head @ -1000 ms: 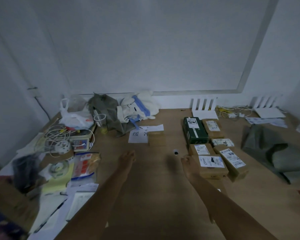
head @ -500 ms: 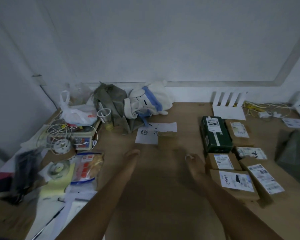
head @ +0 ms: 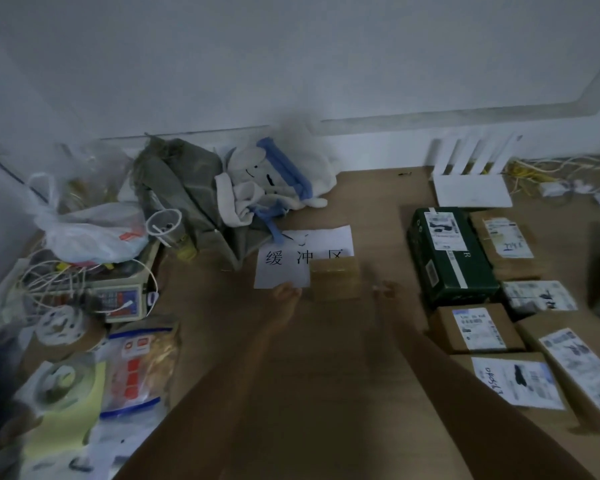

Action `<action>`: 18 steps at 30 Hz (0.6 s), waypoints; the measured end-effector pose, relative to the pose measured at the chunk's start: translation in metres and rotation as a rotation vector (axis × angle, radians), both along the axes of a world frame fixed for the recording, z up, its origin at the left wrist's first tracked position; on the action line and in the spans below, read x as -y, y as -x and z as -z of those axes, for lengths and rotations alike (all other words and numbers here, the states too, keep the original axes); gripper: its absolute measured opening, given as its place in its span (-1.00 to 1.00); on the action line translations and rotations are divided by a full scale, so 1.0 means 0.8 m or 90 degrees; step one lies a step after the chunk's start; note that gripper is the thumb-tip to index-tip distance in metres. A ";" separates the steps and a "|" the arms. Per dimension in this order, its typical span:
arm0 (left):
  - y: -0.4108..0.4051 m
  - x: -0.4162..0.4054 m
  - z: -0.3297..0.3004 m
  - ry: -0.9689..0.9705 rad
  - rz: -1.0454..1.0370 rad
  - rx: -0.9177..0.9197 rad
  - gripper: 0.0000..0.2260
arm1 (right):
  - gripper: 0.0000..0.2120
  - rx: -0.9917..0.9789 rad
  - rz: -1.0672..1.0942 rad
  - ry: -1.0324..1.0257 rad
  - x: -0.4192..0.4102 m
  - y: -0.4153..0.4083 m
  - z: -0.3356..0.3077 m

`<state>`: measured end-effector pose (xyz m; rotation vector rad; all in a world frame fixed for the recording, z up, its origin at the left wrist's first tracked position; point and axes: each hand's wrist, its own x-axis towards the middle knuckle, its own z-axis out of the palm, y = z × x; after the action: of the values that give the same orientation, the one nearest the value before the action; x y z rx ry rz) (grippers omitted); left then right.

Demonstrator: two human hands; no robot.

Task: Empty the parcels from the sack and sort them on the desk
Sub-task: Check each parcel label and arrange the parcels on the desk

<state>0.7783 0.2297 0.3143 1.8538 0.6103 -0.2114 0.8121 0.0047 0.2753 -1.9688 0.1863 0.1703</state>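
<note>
A wooden table (head: 326, 393) carries labelled parcels (head: 478, 327) sorted at right. Two bare arms reach toward a small plain carton (head: 334, 277) lying partly on a printed paper sign (head: 284, 261). Left hand (head: 286, 292) and right hand (head: 385, 291) flank it, each grip seemingly relaxed, though blurred. The carton looks stiff and light; hold opposite side walls.

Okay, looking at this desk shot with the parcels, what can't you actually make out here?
All in the head view:
- Right hand: motion blur hides how its fingers lie.
- Left hand: seen end-on, so its finger pose is unclear.
- Shipping labels on the brown parcels: print too small and soft to read.
- Paper sign: its last character is partly covered by the small plain box.
- Far-right parcel: cut off by the frame edge.
</note>
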 end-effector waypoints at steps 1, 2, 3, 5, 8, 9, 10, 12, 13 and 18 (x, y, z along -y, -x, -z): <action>-0.014 0.000 0.013 0.009 0.002 -0.010 -0.58 | -0.86 -0.011 0.019 -0.007 -0.004 -0.011 0.008; -0.023 0.000 0.022 0.007 0.011 -0.023 -0.57 | -0.86 -0.023 0.029 -0.014 -0.008 -0.021 0.018; -0.035 0.000 0.028 0.010 0.019 -0.028 -0.56 | -0.85 -0.044 0.034 0.010 -0.011 -0.033 0.032; -0.054 0.004 0.036 0.009 0.028 -0.044 -0.54 | -0.81 -0.068 0.051 0.030 -0.019 -0.055 0.049; -0.082 0.005 0.058 0.019 0.048 -0.062 -0.52 | -0.67 -0.122 0.056 0.014 -0.029 -0.085 0.084; -0.090 0.004 0.068 0.019 0.046 -0.055 -0.52 | -0.56 -0.128 0.065 0.001 -0.034 -0.093 0.091; -0.096 0.004 0.077 0.020 0.050 -0.059 -0.53 | -0.43 -0.128 0.062 -0.003 -0.038 -0.099 0.105; -0.101 0.003 0.093 0.026 0.066 -0.071 -0.57 | -0.29 -0.115 0.040 -0.033 -0.042 -0.105 0.131; -0.101 0.002 0.099 0.038 0.070 -0.065 -0.60 | -0.26 -0.116 0.035 -0.063 -0.040 -0.107 0.153; -0.096 0.004 0.109 0.101 0.047 -0.043 -0.60 | -0.32 -0.159 0.025 -0.104 -0.030 -0.109 0.171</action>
<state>0.8547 0.2268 0.2267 1.7226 0.5550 -0.3630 0.8995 0.0287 0.1384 -1.7762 0.3613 0.3944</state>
